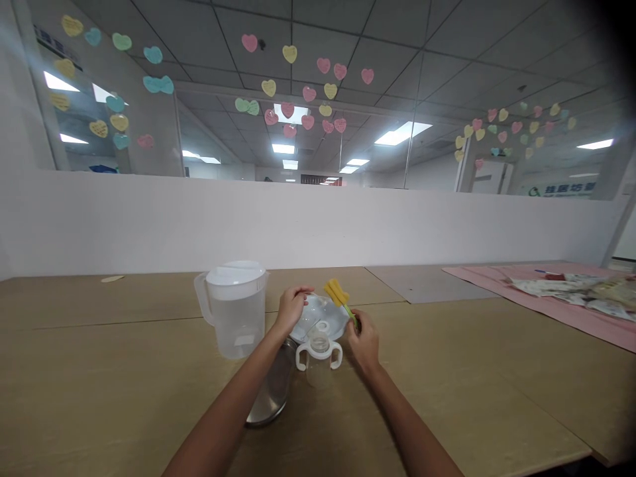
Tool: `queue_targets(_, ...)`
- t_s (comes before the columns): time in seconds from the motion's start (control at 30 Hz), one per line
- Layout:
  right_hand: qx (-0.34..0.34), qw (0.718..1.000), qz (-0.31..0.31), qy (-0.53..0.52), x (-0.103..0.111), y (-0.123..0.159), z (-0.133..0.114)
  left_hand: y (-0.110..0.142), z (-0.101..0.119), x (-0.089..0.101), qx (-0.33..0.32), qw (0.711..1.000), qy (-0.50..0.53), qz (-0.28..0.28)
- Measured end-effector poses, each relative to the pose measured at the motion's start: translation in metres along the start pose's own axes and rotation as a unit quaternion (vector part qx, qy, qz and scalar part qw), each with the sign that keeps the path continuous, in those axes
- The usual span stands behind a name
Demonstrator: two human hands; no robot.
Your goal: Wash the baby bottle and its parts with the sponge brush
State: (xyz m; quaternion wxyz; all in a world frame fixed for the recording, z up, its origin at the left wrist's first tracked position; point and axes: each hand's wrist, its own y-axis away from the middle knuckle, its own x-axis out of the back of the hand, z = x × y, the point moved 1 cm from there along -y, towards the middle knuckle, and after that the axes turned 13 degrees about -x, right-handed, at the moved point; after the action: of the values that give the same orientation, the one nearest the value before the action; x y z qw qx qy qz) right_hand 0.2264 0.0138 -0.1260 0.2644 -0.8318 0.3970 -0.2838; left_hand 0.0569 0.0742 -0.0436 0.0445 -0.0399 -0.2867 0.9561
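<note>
Tabletop [447, 371], wooden, spans the lower half of the frame; a pink cloth [470, 278] lies at the right edge, holding a mixed heap of small items. Lidded pitcher [236, 328], translucent, stands upright left of centre, handle to the left; fill level uncertain. Steel tray [278, 391], lower centre-left, is partly covered by the left forearm. White bowl [342, 324] sits at frame centre, contents too small to identify.

Hands are apart, one on each side of the bowl. Left hand [293, 310] is at the bowl's upper-left rim, fingers bent; whether they grip the rim cannot be told. Right hand [365, 339], right of centre, is closed around the brush handle.

Clear bottle [319, 354] stands upright just in front of the bowl, fitted with two white side handles. Judged light and smooth, likely slippery if wet; the side handles offer the surest hold.

Brush [340, 297], smallest item logged, is tilted over the bowl's right side, yellow head up and to the left. Judged very light: head soft and compressible, stem fairly stiff. Best held by the green handle, as the right hand has it, clear of the sponge.
</note>
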Motion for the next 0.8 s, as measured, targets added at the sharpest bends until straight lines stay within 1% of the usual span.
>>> queue_targets(0.1, 0.024, 1.0, 0.01, -0.001, 0.001, 0.001, -0.002, 0.0, 0.005, 0.001, 0.015, 0.999, 0.029, 0.024)
queue_targets(0.2, 0.023, 0.999, 0.023, 0.008, 0.0, 0.003, -0.002, -0.001, 0.009, 0.002, 0.027, 0.997, 0.067, 0.036)
queue_targets(0.3, 0.026, 0.999, 0.012, 0.021, -0.002, 0.005, -0.001, 0.0, 0.014, 0.001, 0.033, 0.994, 0.1, 0.044)
queue_targets(0.4, 0.045, 0.999, 0.002, 0.029, -0.003, 0.005, 0.0, 0.002, 0.019, -0.002, 0.027, 0.992, 0.115, 0.035)
queue_targets(0.57, 0.107, 0.994, -0.005, 0.023, -0.001, 0.006, -0.002, 0.007, 0.023, -0.008, 0.006, 0.995, 0.103, 0.001)
queue_targets(0.8, 0.144, 0.989, 0.01, 0.006, 0.002, 0.006, -0.006, 0.004, 0.02, -0.005, -0.012, 0.997, 0.071, -0.005)
